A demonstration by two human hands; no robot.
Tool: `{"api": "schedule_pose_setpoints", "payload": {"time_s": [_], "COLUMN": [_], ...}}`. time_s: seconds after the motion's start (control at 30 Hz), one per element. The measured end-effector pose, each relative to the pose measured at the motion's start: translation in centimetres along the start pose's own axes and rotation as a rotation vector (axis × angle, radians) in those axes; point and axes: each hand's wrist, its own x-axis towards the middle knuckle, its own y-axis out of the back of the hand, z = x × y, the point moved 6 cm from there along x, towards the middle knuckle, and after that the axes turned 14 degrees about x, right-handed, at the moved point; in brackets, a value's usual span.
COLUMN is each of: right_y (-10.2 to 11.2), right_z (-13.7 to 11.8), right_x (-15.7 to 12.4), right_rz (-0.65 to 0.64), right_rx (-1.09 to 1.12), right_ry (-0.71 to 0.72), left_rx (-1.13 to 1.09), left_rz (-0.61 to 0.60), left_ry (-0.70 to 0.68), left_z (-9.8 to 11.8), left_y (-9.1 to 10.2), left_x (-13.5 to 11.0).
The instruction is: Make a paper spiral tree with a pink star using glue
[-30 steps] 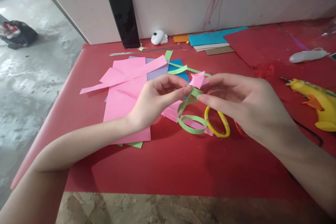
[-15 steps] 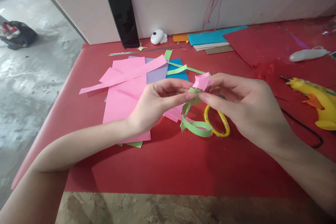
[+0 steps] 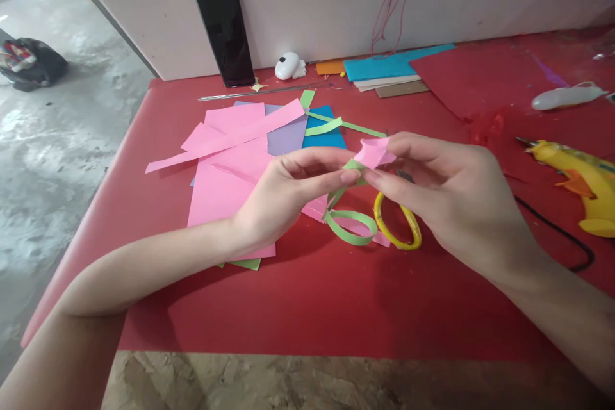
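Note:
A curled green paper strip hangs from between my two hands, its upper end folded at the fingertips. My left hand pinches that folded end between thumb and fingers. From the other side my right hand has its thumb on the same green fold, while a small pink paper star sits between its thumb and index finger. Below the hands lies a yellow scissor handle, its blades mostly hidden. Pink paper sheets are under and beyond my left hand.
On the red table a yellow glue gun lies at right with its black cord. A phone leans on the back wall beside a white earbud-like piece. Blue felt sheets lie at the back; red thread hangs above.
The pink star has tilted and shifted slightly right in my right hand. The green strip's hanging loop has swung left and turned. Both hands stay almost in place.

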Motion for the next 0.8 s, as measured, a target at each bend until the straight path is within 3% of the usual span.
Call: {"api": "schedule_pose_setpoints", "payload": {"time_s": [0.8], "right_y": [-0.22], "right_z": [0.21], "right_x": [-0.01], "right_rz": [-0.004], "right_rx": [0.055], "right_ry": [-0.020], "left_rx": [0.059], "left_rz": [0.027], "left_ry": [0.007], "left_z": [-0.23], "left_y": [0.12], "left_x": [-0.18]}}
